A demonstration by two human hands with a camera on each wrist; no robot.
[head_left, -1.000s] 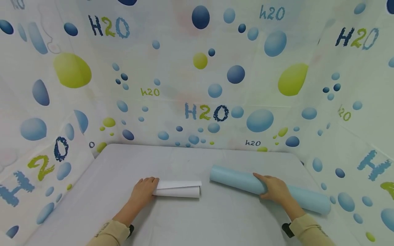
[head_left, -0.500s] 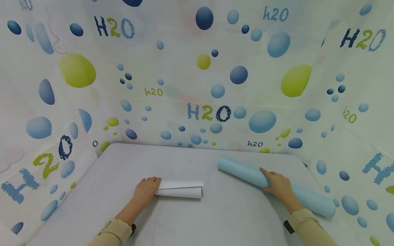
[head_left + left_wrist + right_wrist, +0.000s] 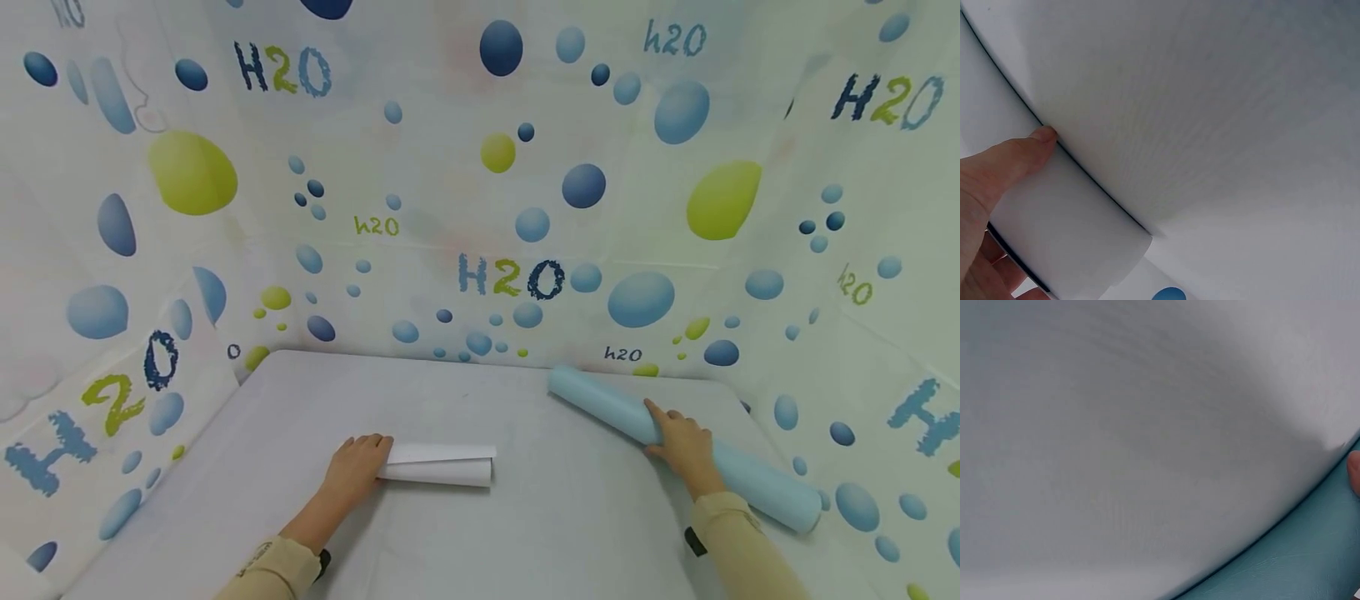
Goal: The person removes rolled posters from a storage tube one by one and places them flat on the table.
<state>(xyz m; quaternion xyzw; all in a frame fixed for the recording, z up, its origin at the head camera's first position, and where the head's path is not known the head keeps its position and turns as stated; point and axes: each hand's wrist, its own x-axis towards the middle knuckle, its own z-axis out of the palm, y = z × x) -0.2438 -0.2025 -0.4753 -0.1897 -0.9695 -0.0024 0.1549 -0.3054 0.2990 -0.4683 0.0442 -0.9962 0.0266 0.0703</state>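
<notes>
Head view shows me the left hand point(image 3: 357, 467) curled round the white roll point(image 3: 453, 471) on the table point(image 3: 480, 542) (probably against uncurling), the right hand point(image 3: 684, 446) gripping the blue roll point(image 3: 765, 486) mid-length, likely for balance, slanted at the table's right.

White sheeting point(image 3: 435, 167) behind table point(image 3: 420, 400) and along left and right sides, printed with pale-blue, navy and lime-green ovals point(image 3: 641, 300). "H2O" lettering point(image 3: 508, 277) scattered among them, some upper case, some lower case. Faint horizontal crease point(image 3: 667, 265) across back sheeting. Table pale, broad, far edge close to back sheeting. Light soft, shading blurred.
</notes>
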